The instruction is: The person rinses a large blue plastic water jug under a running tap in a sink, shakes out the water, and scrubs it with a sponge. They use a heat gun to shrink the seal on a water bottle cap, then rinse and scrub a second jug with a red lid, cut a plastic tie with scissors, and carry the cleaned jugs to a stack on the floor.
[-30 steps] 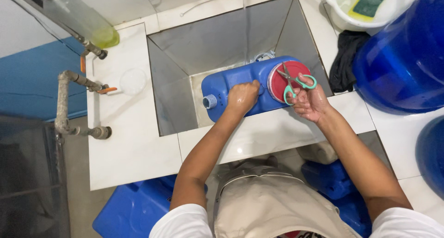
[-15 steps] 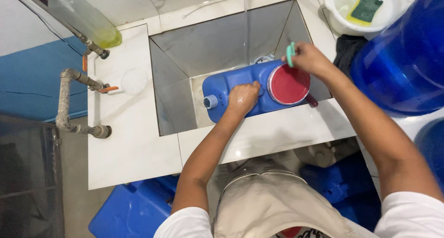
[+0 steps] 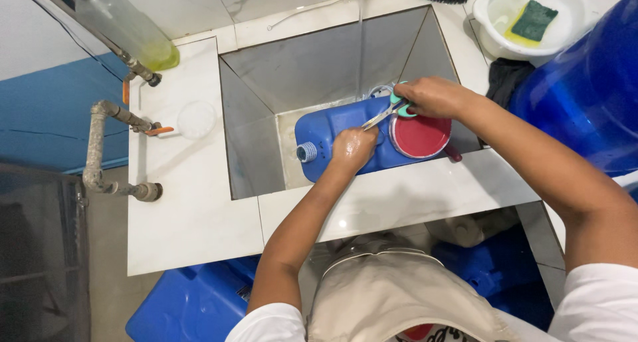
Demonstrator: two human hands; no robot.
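one blue jerrycan (image 3: pixel 345 139) lying on its side in the sink (image 3: pixel 266 149), threaded neck left, w/ one red dish (image 3: pixel 420 135) against its right end. left hand (image 3: pixel 353 148) gripping the can's top. right hand (image 3: pixel 433 96) clenched round one pair of scissors (image 3: pixel 384 113), blades aimed at the can. white bowl (image 3: pixel 495 33) up back holds one green sponge (image 3: pixel 535 20).

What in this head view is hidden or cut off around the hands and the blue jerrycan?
- Blue jerrycan: its middle is covered by the left hand.
- Scissors: handles mostly wrapped by the right hand.
- Red bowl: underside hidden.
- Large blue container: cut by the right edge.
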